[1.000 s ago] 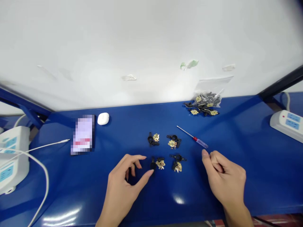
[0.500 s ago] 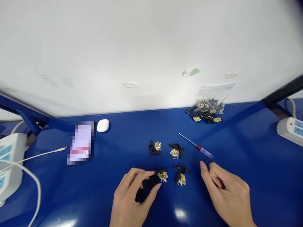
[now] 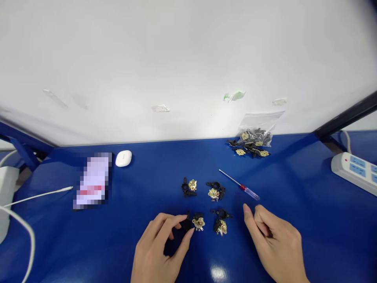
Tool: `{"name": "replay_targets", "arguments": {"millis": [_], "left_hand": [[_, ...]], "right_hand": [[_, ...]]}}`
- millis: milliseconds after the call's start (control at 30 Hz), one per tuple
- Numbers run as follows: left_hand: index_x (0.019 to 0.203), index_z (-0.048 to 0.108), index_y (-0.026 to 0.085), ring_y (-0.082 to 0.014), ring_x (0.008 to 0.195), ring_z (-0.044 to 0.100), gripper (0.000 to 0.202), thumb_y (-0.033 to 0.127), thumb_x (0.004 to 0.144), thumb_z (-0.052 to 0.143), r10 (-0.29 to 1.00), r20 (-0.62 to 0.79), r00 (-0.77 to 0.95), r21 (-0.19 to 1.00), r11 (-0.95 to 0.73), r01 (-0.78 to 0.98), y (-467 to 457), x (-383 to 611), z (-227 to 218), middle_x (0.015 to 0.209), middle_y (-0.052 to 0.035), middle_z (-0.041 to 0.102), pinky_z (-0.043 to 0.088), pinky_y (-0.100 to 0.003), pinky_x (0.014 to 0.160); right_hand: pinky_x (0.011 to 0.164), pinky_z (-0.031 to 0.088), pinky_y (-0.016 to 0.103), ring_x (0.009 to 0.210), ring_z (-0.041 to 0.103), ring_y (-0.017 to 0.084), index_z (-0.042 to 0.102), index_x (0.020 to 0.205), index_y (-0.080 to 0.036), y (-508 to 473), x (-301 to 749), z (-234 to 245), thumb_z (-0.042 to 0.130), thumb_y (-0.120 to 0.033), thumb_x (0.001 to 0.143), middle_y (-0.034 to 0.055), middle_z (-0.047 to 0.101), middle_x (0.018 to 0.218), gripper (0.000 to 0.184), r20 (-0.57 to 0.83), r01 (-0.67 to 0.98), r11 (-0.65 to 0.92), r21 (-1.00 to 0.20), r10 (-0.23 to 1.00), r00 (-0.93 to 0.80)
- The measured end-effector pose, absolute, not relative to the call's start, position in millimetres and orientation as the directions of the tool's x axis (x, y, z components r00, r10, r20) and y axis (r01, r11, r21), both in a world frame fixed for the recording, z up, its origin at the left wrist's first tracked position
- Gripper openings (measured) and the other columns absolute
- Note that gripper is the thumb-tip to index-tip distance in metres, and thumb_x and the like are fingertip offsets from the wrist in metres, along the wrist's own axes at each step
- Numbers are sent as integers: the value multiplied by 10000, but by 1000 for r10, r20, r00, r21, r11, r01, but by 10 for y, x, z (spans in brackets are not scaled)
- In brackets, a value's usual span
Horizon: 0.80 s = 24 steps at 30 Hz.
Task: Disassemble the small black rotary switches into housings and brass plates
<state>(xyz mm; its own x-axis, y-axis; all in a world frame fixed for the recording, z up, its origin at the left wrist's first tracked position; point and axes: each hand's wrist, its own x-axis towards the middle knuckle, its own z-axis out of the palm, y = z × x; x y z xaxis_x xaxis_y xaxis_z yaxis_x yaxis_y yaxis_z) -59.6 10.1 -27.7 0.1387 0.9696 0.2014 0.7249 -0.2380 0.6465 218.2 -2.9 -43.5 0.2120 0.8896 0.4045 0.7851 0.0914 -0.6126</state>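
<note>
My left hand (image 3: pixel 160 243) rests at the lower-left cluster of parts, thumb and forefinger spread apart around a black plastic part (image 3: pixel 186 224). Right beside that part lies a brass-coloured metal plate (image 3: pixel 199 223) with small pieces on it. My right hand (image 3: pixel 275 239) is curled into a loose fist on the blue table, with nothing visible in it. Between the hands are a black bracket (image 3: pixel 221 214) and a brass-coloured plate (image 3: pixel 223 228). Just beyond my right hand lies a screwdriver (image 3: pixel 249 192) with a clear and red handle.
Two more part clusters, with a brass plate (image 3: pixel 192 185) and another plate (image 3: pixel 213 193), lie farther back. Against the wall stands a clear plastic bag (image 3: pixel 260 125) of similar parts. A phone (image 3: pixel 93 179), white case (image 3: pixel 123 158), cable (image 3: pixel 38 197) and power strip (image 3: pixel 355 169) are around.
The whole view has shifted slightly, so objects appear a little farther left. Both hands keep nearly the same pose, and the parts stay in place on the table.
</note>
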Motion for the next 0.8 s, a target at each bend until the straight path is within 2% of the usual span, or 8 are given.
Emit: {"name": "replay_targets", "arguments": {"millis": [67, 133, 300, 367, 467, 600, 700, 800], "left_hand": [[1208, 828, 331, -182, 705, 735, 179, 429, 1058, 823, 955, 266, 130, 653, -278, 704, 103, -595, -301, 955, -12, 763, 449, -226, 377], [1239, 817, 330, -182, 730, 741, 208, 429, 1057, 829, 956, 258, 140, 651, -279, 706, 109, -596, -313, 964, -11, 762, 449, -220, 382], [1325, 771, 335, -168, 724, 728, 239, 443, 1111, 766, 958, 249, 145, 623, -273, 733, 122, -598, -265, 953, 24, 766, 653, -272, 671], [1360, 747, 331, -161, 692, 710, 255, 450, 1135, 729, 960, 255, 113, 622, -253, 741, 116, -605, -224, 926, 33, 757, 664, -274, 696], [1402, 724, 322, -157, 683, 712, 281, 465, 1164, 675, 947, 309, 84, 584, -258, 770, 108, -644, -139, 938, 23, 757, 645, -252, 643], [1393, 750, 322, -153, 723, 751, 293, 487, 1190, 617, 891, 414, 188, 481, -389, 786, 180, -743, 47, 1022, 6, 786, 673, -248, 700], [1462, 735, 296, -167, 905, 816, 304, 409, 1206, 615, 847, 420, 325, 408, -496, 767, 336, -805, 238, 1188, -21, 805, 688, -265, 861], [1438, 741, 243, -192, 1004, 811, 272, 318, 1206, 618, 743, 475, 472, 310, -643, 700, 579, -808, 406, 1208, -52, 787, 672, -315, 941]], "right_hand": [[507, 326, 265, 516, 287, 93, 282, 777, -267, -23, 2174, -410, 654, -310, 1123, -90, 286, 648, 510, 389, 785, 84, -614, 897, 209], [504, 357, 247, 508, 325, 95, 377, 804, -274, -20, 2165, -388, 670, -335, 1129, -101, 324, 645, 442, 369, 782, 74, -619, 906, 206], [510, 418, 242, 500, 412, 115, 615, 1062, -280, -24, 2157, -373, 637, -435, 1162, -111, 382, 670, 186, 324, 759, 67, -648, 926, 195], [518, 429, 249, 507, 434, 120, 637, 1126, -284, -26, 2157, -383, 607, -446, 1177, -105, 407, 687, 172, 303, 748, 53, -662, 932, 202], [523, 440, 254, 509, 442, 124, 647, 1143, -294, -30, 2155, -394, 589, -453, 1184, -101, 417, 689, 175, 285, 737, 41, -674, 935, 209], [511, 453, 251, 487, 462, 122, 645, 1153, -304, -31, 2172, -352, 574, -459, 1195, -104, 422, 675, 176, 301, 746, 56, -664, 933, 198], [485, 451, 249, 474, 491, 120, 636, 1225, -306, 12, 2248, -259, 563, -447, 1203, -109, 467, 677, 160, 301, 761, 133, -635, 950, 85], [521, 472, 251, 499, 534, 117, 638, 1285, -305, 134, 2370, -120, 554, -410, 1215, -105, 517, 698, 152, 279, 767, 265, -584, 953, -117]]}}
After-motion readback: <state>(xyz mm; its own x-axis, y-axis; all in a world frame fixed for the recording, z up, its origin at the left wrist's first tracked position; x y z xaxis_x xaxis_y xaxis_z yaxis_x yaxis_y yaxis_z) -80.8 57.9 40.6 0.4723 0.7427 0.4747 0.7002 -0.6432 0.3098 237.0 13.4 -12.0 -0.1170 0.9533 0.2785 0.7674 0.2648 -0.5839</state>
